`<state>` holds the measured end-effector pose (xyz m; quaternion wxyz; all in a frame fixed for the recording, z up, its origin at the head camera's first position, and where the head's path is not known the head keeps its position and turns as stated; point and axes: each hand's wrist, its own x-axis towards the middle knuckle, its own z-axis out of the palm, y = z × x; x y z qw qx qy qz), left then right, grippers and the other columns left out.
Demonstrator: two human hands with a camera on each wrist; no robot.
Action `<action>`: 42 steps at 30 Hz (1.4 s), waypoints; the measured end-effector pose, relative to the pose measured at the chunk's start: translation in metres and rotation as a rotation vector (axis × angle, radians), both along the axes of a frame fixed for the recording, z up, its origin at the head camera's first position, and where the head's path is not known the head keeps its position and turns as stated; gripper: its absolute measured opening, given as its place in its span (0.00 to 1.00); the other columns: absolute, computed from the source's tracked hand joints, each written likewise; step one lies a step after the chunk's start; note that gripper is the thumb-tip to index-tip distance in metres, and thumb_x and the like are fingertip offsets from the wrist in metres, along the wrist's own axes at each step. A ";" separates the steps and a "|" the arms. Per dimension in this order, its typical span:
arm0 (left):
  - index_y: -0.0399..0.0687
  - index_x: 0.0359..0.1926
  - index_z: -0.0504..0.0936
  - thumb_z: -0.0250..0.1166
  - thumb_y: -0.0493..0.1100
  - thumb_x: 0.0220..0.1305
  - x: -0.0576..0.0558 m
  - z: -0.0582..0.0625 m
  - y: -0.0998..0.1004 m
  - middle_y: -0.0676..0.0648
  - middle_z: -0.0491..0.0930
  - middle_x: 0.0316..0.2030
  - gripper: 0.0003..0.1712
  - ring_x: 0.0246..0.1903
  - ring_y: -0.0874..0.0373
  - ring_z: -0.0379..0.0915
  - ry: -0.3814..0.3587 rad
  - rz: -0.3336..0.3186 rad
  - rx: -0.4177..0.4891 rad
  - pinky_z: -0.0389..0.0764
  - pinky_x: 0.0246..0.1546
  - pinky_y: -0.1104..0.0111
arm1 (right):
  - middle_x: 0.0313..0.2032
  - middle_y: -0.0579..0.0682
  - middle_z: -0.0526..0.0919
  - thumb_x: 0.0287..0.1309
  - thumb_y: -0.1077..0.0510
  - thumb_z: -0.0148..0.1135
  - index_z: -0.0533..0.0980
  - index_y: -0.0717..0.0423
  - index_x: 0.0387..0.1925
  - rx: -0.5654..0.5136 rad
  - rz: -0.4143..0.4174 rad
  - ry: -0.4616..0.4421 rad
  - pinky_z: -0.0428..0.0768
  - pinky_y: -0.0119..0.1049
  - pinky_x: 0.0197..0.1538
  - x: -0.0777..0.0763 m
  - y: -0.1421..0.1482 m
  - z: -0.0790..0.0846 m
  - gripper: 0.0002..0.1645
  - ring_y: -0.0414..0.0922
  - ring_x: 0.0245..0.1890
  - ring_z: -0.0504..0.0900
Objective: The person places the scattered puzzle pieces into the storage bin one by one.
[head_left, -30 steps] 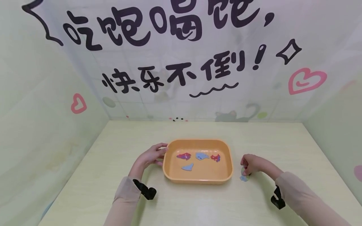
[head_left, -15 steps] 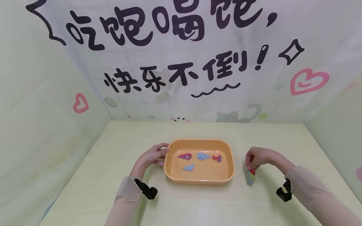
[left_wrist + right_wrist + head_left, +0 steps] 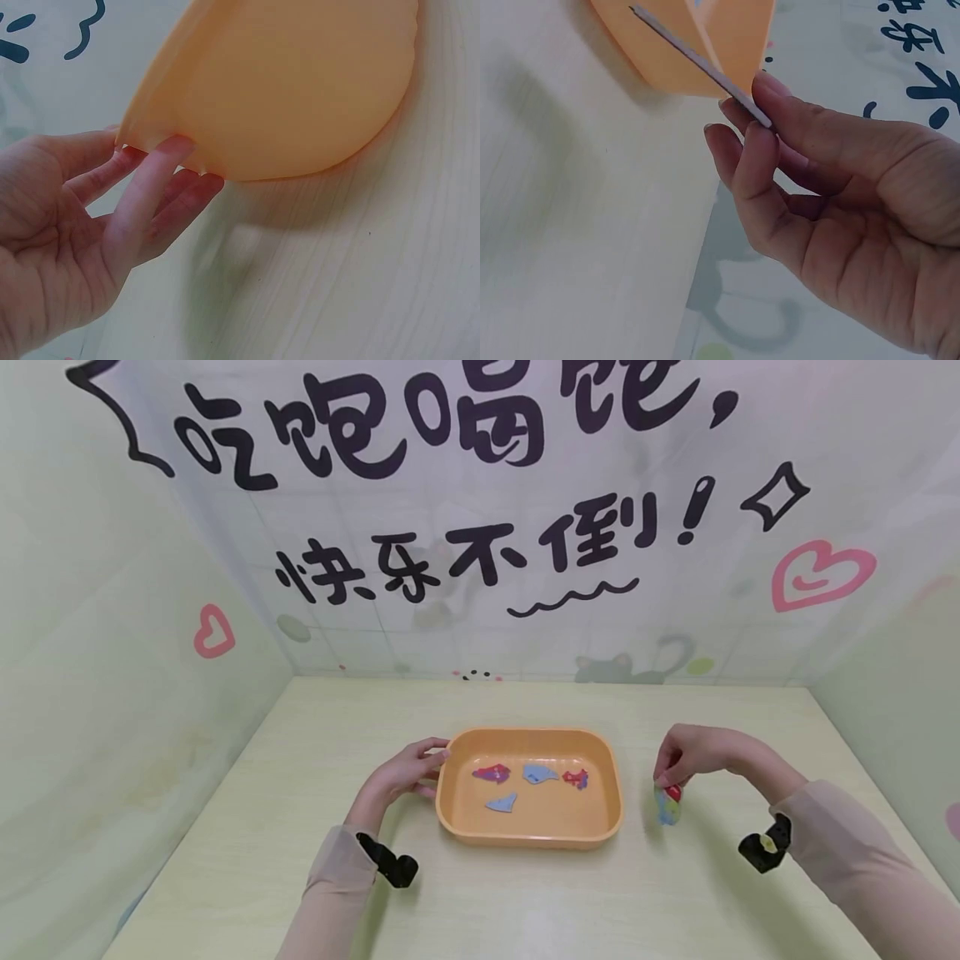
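Note:
In the head view an orange plastic tray [image 3: 525, 837] stands on the table with several thin flat pieces inside: a purple-red piece [image 3: 491, 773], a red one [image 3: 575, 779] and two light blue-grey ones, such as the lower piece [image 3: 501, 802]. My left hand [image 3: 401, 775] holds the tray's left side; in the left wrist view the thumb lies against the outer wall [image 3: 300, 112] and other fingers are at the rim. Right of the tray, my right hand [image 3: 690, 752] pinches a blue, green and red puzzle piece [image 3: 668, 804] above the table. The right wrist view shows this puzzle piece [image 3: 697, 64] edge-on.
The pale wooden table [image 3: 525, 902] surrounds the tray. Behind it hangs a light printed cloth [image 3: 450, 635] with black writing, and similar cloth closes both sides. Each wrist wears a black camera mount, such as the right one [image 3: 765, 843].
My right hand has picked the puzzle piece up off the table, raising it and shifting slightly right. The left hand and the tray stay in place.

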<state>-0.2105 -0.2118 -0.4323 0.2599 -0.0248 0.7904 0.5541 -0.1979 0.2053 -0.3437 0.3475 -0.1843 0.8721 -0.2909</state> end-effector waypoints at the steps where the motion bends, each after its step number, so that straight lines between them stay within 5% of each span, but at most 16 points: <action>1: 0.46 0.63 0.63 0.49 0.48 0.69 0.000 0.000 0.000 0.34 0.69 0.57 0.24 0.49 0.47 0.76 0.001 0.002 0.000 0.85 0.30 0.65 | 0.22 0.46 0.81 0.51 0.60 0.64 0.79 0.63 0.29 -0.001 -0.006 0.002 0.82 0.34 0.38 0.000 -0.001 0.001 0.07 0.38 0.26 0.77; 14: 0.47 0.63 0.64 0.50 0.49 0.69 0.002 0.000 0.001 0.37 0.71 0.55 0.25 0.47 0.49 0.77 0.007 0.018 -0.020 0.84 0.31 0.65 | 0.26 0.47 0.81 0.56 0.56 0.61 0.78 0.62 0.32 -0.070 -0.068 0.051 0.81 0.36 0.43 -0.002 -0.018 0.009 0.11 0.42 0.31 0.77; 30: 0.48 0.63 0.64 0.49 0.49 0.69 0.004 0.000 0.002 0.36 0.70 0.57 0.24 0.48 0.50 0.76 0.011 0.019 -0.019 0.84 0.29 0.67 | 0.26 0.49 0.79 0.59 0.61 0.57 0.74 0.68 0.35 -0.213 -0.178 0.047 0.83 0.35 0.40 -0.004 -0.061 -0.014 0.10 0.38 0.27 0.77; 42: 0.49 0.63 0.64 0.50 0.49 0.69 0.003 0.000 0.001 0.36 0.71 0.56 0.24 0.47 0.50 0.76 0.010 0.027 -0.019 0.84 0.29 0.67 | 0.25 0.53 0.80 0.54 0.65 0.61 0.74 0.68 0.31 -0.177 -0.232 0.017 0.84 0.40 0.39 0.001 -0.094 -0.032 0.06 0.39 0.23 0.80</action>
